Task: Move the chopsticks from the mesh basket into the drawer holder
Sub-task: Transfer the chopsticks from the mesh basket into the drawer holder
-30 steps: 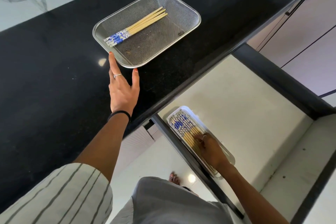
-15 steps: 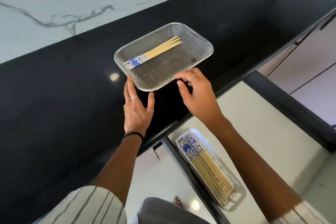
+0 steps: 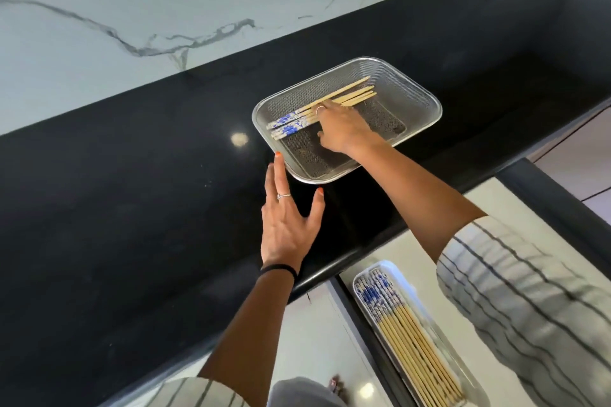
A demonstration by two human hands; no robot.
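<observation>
Right hand [image 3: 344,129] inside mesh basket [image 3: 420,99], fingers curled onto the chopsticks [image 3: 297,117]; left hand [image 3: 286,218], fingers spread, flat on worktop [image 3: 132,192] just beside the basket

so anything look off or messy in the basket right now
One chopstick is splayed away from the bundle, angled toward the mesh basket's far wall. Dark specks sit on the basket floor. Nothing else stands out.

Mesh basket [image 3: 416,99] on the countertop [image 3: 132,192], chopsticks [image 3: 353,94] inside it; drawer holder [image 3: 362,277] with further chopsticks [image 3: 413,340] below the counter edge, nearer the viewer.
</observation>
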